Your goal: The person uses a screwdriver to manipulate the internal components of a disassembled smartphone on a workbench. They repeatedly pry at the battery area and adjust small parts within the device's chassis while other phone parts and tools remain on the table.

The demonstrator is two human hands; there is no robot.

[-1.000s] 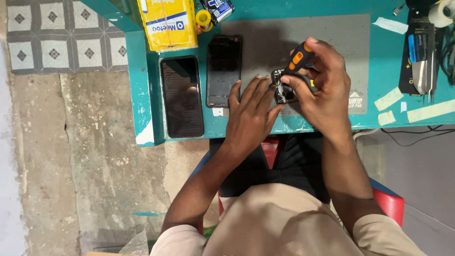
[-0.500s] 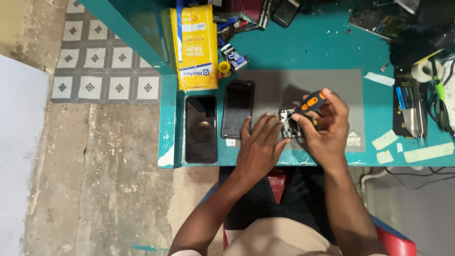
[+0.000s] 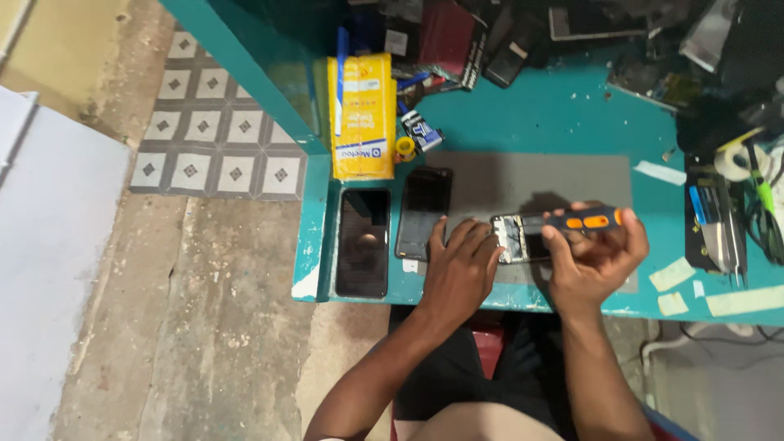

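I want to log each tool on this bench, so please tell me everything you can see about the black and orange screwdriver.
The screwdriver has a black handle with orange patches, plastic by its look. It lies almost level, handle toward the right, working end toward the opened phone on the grey mat. The right hand grips it, thumb under the handle and fingers over its rear. The tip is too small to make out. The left hand steadies the phone and does not touch the tool.

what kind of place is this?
Likely a small phone repair bench. An opened phone lies on a grey work mat, the right hand holds an orange-and-black screwdriver, and two dark phones lie on the teal table among cluttered parts.
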